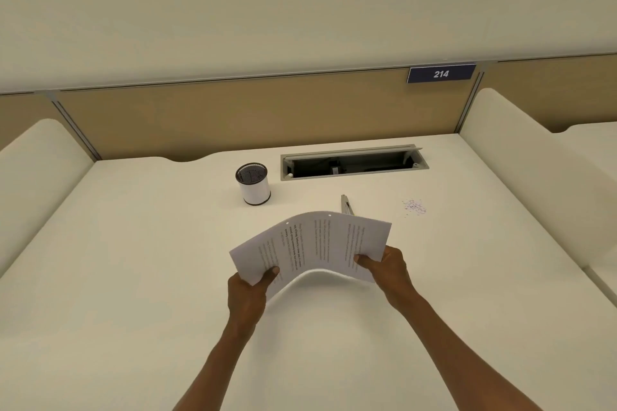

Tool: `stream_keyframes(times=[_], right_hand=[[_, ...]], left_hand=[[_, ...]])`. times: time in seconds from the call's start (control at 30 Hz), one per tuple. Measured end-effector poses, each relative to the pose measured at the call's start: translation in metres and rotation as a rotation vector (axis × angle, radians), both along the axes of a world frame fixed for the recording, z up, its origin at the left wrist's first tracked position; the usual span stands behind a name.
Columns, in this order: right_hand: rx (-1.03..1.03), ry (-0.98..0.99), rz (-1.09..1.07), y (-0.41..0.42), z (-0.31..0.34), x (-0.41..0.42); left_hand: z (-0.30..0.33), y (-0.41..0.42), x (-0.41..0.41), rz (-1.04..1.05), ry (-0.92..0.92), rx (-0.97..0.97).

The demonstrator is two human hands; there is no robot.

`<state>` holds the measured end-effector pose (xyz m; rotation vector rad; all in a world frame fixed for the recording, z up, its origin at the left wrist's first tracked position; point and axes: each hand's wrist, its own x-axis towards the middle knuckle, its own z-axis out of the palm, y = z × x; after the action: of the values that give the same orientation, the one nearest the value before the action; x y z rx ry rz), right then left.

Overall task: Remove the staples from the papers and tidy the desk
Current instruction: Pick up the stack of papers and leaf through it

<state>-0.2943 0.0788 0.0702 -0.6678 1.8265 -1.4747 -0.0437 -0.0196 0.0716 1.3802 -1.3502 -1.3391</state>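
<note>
Printed papers (pixel 314 243) are held above the white desk (pixel 133 260), near its middle, and bowed upward into an arch between both hands. Left hand (pixel 248 290) grips the lower left corner, thumb on the printed face and the remaining fingers curled beneath the sheets. Right hand (pixel 387 269) grips the right edge, its fingers clamped over the face of the sheets. Small punched holes show along the far edge of the papers. A slim metal tool (pixel 345 205) lies on the desk just behind the papers, its near end hidden by them; whether it is the staple remover cannot be told. A scatter of small staple-like bits (pixel 414 207) lies on the desk to the right of the tool, apart from it. A mesh pen cup (pixel 253 183) stands upright behind the papers to the left. An open cable tray (pixel 354 162) is recessed in the desk beyond it. A plate marked 214 (pixel 441 73) sits on the rear partition.
</note>
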Motion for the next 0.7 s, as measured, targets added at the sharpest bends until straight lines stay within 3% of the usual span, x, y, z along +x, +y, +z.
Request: stream_keyframes(times=[0.23, 0.43, 0.7], right_hand=[[0.016, 0.051, 0.035, -0.004, -0.001, -0.002], [0.048, 0.234, 0.080, -0.027, 0.028, -0.012], [0.168, 0.551, 0.204, -0.062, 0.043, -0.029]], left_hand=[[-0.006, -0.003, 0.006, -0.008, -0.008, 0.048], [-0.012, -0.003, 0.010, -0.033, 0.058, 0.189], [-0.035, 0.009, 0.006, -0.048, 0.286, 0.451]])
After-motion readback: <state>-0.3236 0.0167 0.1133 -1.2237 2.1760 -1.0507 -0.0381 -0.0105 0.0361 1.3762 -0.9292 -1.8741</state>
